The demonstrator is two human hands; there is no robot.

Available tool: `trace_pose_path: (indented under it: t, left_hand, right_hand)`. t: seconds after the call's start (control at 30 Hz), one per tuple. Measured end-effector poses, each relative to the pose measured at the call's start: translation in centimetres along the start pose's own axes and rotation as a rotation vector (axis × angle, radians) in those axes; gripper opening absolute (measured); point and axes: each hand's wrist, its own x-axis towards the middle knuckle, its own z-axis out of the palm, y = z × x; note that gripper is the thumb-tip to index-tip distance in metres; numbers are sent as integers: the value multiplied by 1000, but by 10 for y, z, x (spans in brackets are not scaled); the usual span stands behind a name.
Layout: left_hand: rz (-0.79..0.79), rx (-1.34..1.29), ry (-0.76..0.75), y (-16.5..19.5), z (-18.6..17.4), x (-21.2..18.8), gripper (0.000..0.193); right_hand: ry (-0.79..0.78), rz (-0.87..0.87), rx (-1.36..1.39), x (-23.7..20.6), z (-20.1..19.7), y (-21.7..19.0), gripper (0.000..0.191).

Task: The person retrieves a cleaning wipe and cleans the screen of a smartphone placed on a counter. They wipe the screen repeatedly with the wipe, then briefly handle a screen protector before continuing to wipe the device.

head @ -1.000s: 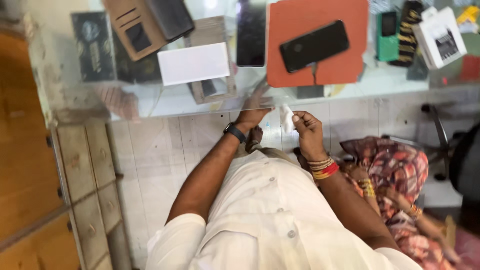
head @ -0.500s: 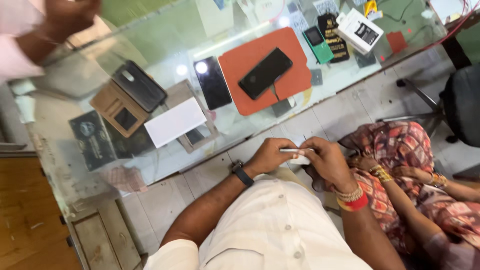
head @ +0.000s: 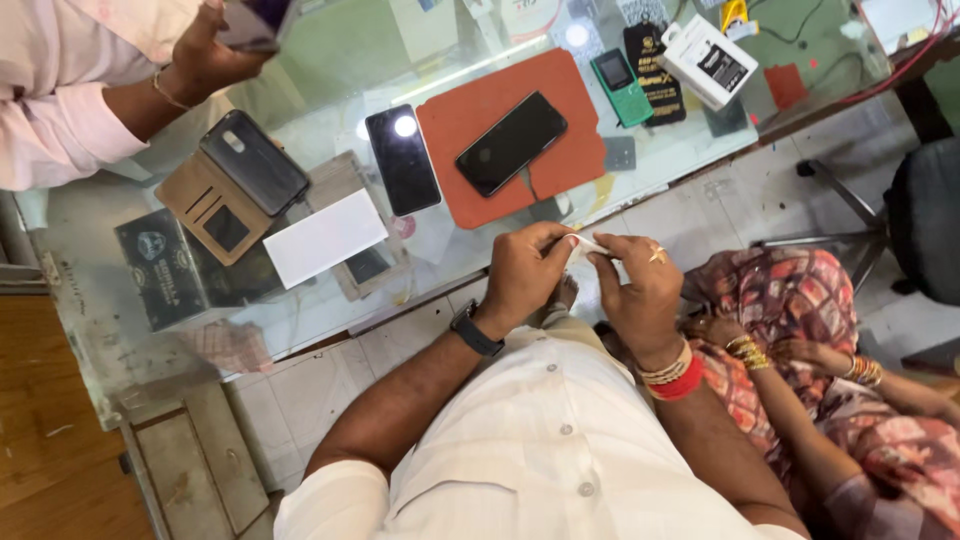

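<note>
My left hand (head: 527,275) and my right hand (head: 640,290) meet in front of my chest, just below the edge of a glass counter (head: 330,310). Both pinch a small thin white piece (head: 585,245), like a strip or wipe, between thumbs and fingers. I wear a dark watch on the left wrist and gold and red bangles on the right. On the counter above the hands lies a black phone (head: 510,142) on an orange mat (head: 505,135).
A second black phone (head: 402,160), a white box (head: 325,238), a brown wallet case with a dark phone (head: 235,185), a green keypad phone (head: 620,85) and a white packet (head: 708,60) lie on the counter. Another person's hand (head: 215,45) holds a phone top left. A seated person's patterned clothing (head: 790,310) is at my right.
The view has swung so the counter sits tilted and closer. My hands have come together on the white piece, lower and nearer my chest. The other person's hand has entered at top left.
</note>
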Motion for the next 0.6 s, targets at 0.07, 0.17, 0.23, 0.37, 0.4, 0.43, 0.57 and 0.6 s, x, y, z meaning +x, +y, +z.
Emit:
trace_pose_path:
  t: [0.07, 0.17, 0.23, 0.37, 0.4, 0.43, 0.57, 0.6]
  left_hand:
    - [-60, -125, 11, -3, 9, 11, 20]
    - [-150, -484, -62, -5, 27, 29, 25]
    - [-205, -588, -42, -6, 43, 42, 26]
    - [-215, -543, 8, -5, 72, 73, 22]
    - [-175, -487, 24, -2, 79, 80, 24]
    - [-127, -431, 33, 2, 83, 86, 26]
    - [-3, -56, -25, 31, 99, 107, 46]
    - [102, -42, -58, 40, 102, 115, 50]
  right_hand:
    - [21, -95, -20, 12, 2, 11, 27]
    - [-34, -226, -89, 34, -1, 36, 33]
    - [-66, -294, -84, 49, -7, 54, 34]
    - [-127, -392, -7, 76, -22, 91, 41]
    - [-97, -353, 59, 82, -27, 100, 41]
    - [-59, -316, 118, 87, -31, 108, 41]
    - [-29, 69, 347, 108, -47, 149, 38]
    - [-117, 155, 464, 114, -49, 161, 36]
